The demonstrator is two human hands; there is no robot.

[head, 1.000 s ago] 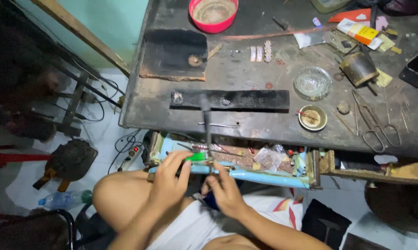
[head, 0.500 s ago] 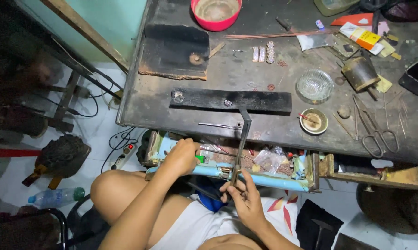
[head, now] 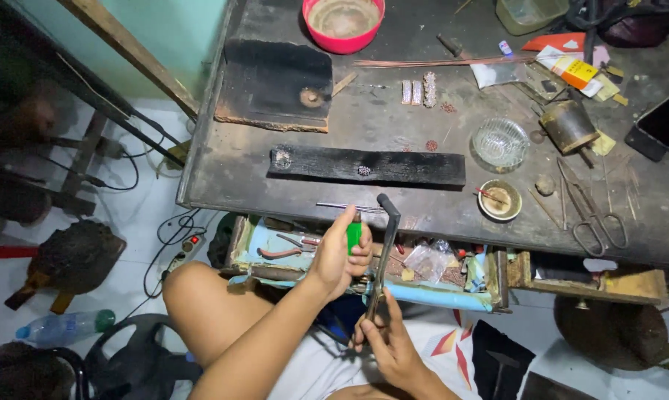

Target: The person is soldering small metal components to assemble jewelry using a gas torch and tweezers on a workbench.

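Hands at a cluttered workbench: the left hand (head: 340,255) is clamped round one green lighter (head: 354,233), held upright just below the bench edge, while the right hand (head: 386,342) grips the lower end of one dark metal torch (head: 384,252), fingers closed on its handle. The torch's long axis runs nearly vertical in the head view, its bent nozzle at the top pointing left toward the lighter, close beside it. On the dark, scorched table (head: 393,126) sit one pink bowl (head: 343,22), one clear glass dish (head: 500,142), one small round tin (head: 499,199), one pair of scissors (head: 593,211), two charred blocks, a long one (head: 366,166) and a square one (head: 278,85), and three short beaded strips (head: 418,91). One open drawer (head: 364,267) under the bench holds loose tools and plastic packets. Below, a pale tiled floor (head: 138,215) carries trailing cables and one plastic bottle (head: 64,327); a green wall (head: 179,37) rises behind.
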